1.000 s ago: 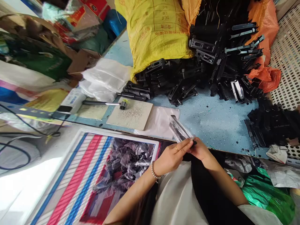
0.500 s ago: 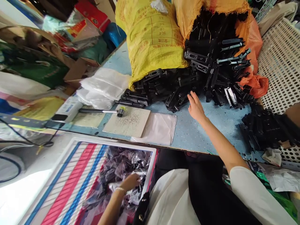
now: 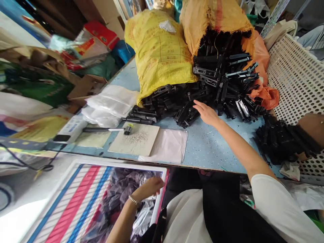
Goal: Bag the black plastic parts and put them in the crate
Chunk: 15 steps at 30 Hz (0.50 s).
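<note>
My right hand point(image 3: 207, 114) reaches over the blue tabletop, its fingers stretched out at the front of a heap of long black slotted hardware pieces point(image 3: 186, 113). Nothing shows in its grasp. Down at the left, my left hand point(image 3: 153, 186) hovers by the inner right rim of a white-framed crate point(image 3: 164, 189). Its fingers droop loosely, with no object visible in them. Beneath it lie dark pieces in clear plastic bags point(image 3: 121, 189). A yellow woven sack point(image 3: 162, 50) and an orange woven sack point(image 3: 197, 20) stand behind the heap, the orange one gaping with more black pieces.
A black-handled hammer point(image 3: 111, 129) rests with its head on a grit-covered board point(image 3: 134, 140). Flat clear bags point(image 3: 172, 145) lie beside the board, and stacked plastic bags point(image 3: 108, 104) behind it. Another black pile point(image 3: 280, 141) sits by a perforated white basket point(image 3: 296, 77) at right.
My left hand has risen from the bagged pieces toward the crate's right rim. My right hand has shifted slightly left, closer to the heap. The whole view has tilted up a little.
</note>
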Available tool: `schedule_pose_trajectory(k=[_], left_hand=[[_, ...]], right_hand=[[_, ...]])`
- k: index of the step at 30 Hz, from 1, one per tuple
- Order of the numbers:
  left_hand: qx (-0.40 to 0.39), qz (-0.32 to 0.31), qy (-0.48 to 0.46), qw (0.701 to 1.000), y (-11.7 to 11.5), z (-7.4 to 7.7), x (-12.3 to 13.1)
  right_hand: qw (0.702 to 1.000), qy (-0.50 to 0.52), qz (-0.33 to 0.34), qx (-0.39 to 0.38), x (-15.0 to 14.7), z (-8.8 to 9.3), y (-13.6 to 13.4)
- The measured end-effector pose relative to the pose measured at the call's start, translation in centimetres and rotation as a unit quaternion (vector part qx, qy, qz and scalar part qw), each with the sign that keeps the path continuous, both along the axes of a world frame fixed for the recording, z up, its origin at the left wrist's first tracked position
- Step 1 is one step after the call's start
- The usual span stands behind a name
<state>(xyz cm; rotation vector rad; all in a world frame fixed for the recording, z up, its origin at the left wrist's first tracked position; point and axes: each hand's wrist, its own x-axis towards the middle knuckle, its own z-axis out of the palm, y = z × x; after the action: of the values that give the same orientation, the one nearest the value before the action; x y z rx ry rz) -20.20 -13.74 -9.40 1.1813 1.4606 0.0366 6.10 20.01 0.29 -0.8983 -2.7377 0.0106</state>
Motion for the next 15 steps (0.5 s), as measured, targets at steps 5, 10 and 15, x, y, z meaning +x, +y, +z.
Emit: schedule_pose_trajectory(k=[5,10,15], left_hand=[[0.181,-0.020,-0.124,0.975,6.7,6.4,5.9],[0.393,0.085,-0.138,0.905,11.7,7.2,11.3],[0.493,0.153,-0.191,0.835,14.8,7.5,15.0]], right_hand=[[0.993,-0.116,0.032,0.013,-2.3,2.4,1.9],[0.997,-0.077,0.011,0.014,0.8,5.2,-0.1],[0.966,0.198,-0.026,-0.166,5.0,5.6,-9.2]])
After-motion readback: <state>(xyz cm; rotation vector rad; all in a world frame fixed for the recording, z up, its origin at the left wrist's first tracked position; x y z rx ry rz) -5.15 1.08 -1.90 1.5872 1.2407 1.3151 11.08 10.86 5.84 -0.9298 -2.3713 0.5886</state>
